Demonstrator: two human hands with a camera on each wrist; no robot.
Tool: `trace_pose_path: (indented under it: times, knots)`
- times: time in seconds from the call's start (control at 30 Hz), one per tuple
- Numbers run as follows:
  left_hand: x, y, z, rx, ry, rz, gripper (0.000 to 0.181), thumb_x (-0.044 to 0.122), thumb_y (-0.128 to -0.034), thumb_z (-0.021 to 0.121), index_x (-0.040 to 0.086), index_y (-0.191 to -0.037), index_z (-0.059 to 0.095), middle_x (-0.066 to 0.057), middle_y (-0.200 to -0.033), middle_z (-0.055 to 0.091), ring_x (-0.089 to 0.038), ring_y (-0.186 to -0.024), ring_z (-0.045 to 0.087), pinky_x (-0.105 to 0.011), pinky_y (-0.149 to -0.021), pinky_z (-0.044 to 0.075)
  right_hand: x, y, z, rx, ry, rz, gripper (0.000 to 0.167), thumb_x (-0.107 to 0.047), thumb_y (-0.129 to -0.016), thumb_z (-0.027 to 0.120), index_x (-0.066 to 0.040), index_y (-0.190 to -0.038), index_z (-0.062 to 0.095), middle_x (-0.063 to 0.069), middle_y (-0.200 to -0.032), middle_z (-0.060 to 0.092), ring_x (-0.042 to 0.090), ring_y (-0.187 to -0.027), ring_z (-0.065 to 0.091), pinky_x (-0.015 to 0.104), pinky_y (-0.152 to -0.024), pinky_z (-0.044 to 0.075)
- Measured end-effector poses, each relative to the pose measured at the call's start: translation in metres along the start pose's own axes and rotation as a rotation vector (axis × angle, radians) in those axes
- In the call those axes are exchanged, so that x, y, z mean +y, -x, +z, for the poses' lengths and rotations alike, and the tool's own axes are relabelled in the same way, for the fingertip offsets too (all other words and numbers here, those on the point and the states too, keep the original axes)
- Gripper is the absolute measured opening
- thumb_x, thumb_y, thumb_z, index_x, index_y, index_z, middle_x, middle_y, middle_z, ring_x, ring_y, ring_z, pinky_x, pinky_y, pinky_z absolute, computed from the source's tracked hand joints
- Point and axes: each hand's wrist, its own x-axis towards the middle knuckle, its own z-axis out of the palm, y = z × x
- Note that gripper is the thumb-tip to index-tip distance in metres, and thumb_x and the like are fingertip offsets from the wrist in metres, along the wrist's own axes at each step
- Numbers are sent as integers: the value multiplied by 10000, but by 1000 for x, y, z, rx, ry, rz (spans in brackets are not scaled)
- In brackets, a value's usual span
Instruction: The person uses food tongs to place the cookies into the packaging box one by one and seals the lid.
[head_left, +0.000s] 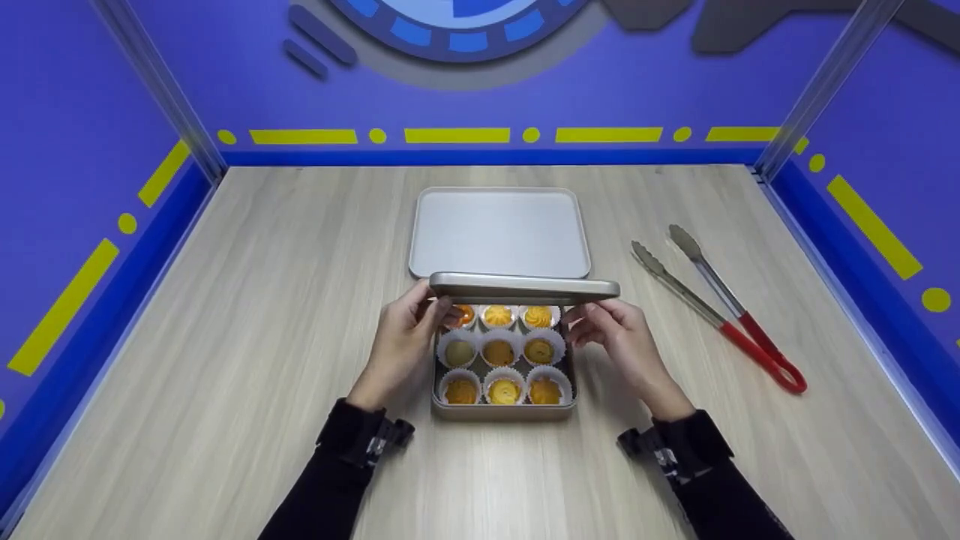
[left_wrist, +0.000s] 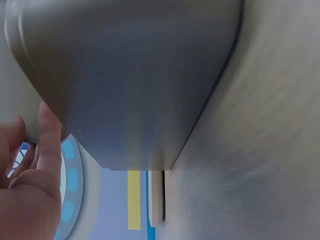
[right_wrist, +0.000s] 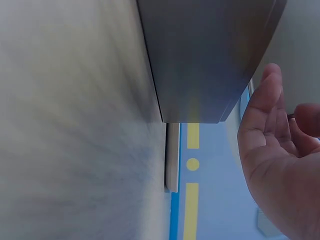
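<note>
A metal tin (head_left: pixel 504 412) holds rows of baked cookies (head_left: pixel 500 352) in white paper cups. Its lid (head_left: pixel 525 286) stands raised and tilted over the tin's far edge. At the lid's left end, my left hand (head_left: pixel 401 337) pinches the edge between thumb and fingers. The other end is pinched by my right hand (head_left: pixel 626 341). In the left wrist view, the tin's side wall (left_wrist: pixel 135 90) fills the middle, with the left fingers (left_wrist: pixel 50 145) beside it. The right wrist view shows the opposite wall (right_wrist: pixel 205 60); the right thumb and fingers (right_wrist: pixel 260 110) meet at the lid.
Behind the tin lies a white rectangular tray (head_left: pixel 499 232). Metal tongs with red handles (head_left: pixel 757 345) rest spread on the right side of the wooden table (head_left: pixel 262 300). Blue printed panels (head_left: pixel 480 105) enclose the back and sides.
</note>
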Motion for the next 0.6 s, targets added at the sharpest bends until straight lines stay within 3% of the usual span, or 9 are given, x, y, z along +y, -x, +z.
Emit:
trace_pose_path:
  times: [0.1, 0.23, 0.33, 0.47, 0.53, 0.6]
  knots:
    - [0, 0, 0, 0, 3, 12, 243, 15, -1051, 607, 10, -1283, 681, -223, -1111, 757, -427, -979, 740, -432, -875, 640, -1, 1, -1, -37, -58, 11, 374, -72, -1118, 393, 169, -1289, 622, 194, -1006, 730, 195, -714, 686, 280, -655, 585]
    - [-1, -1, -1, 10, -2, 34, 268, -17, -1034, 623, 36, -1282, 709, -205, -1243, 727, -308, -1041, 731, -354, -913, 626, -3, 1, -3, -103, -126, 53, 484, -161, -1144, 339, 95, -1531, 475, 98, -1106, 746, 184, -711, 679, 281, -661, 569]
    - [-3, -1, -1, 22, -20, 42, 250, -12, -1031, 636, 55, -1252, 730, -161, -1316, 719, -226, -1117, 720, -297, -964, 599, -5, 1, -5, -138, -158, 95, 525, -219, -1156, 308, 69, -1581, 411, 59, -1167, 732, 175, -703, 664, 278, -655, 556]
    - [-2, 0, 0, 37, -37, 41, 254, -50, -1014, 641, 74, -1207, 748, -90, -1339, 723, -211, -1197, 706, -283, -1033, 566, -6, 3, -8, -150, -147, 130, 547, -284, -1147, 337, -18, -1620, 406, 124, -1321, 655, 154, -659, 622, 236, -557, 519]
    - [-1, 0, 0, 40, -37, 46, 247, -58, -1007, 647, 77, -1184, 755, -78, -1359, 716, -219, -1222, 698, -288, -1058, 553, -7, 4, -8, -138, -128, 131, 534, -268, -1132, 396, -47, -1618, 430, 121, -1454, 585, 106, -789, 659, 214, -627, 551]
    - [-1, -1, 0, 40, -29, 55, 232, -60, -1000, 660, 74, -1159, 761, -84, -1384, 702, -230, -1225, 701, -298, -1074, 544, -7, 3, -7, -125, -111, 128, 528, -225, -1107, 464, -60, -1609, 454, 119, -1453, 573, 77, -829, 664, 196, -640, 557]
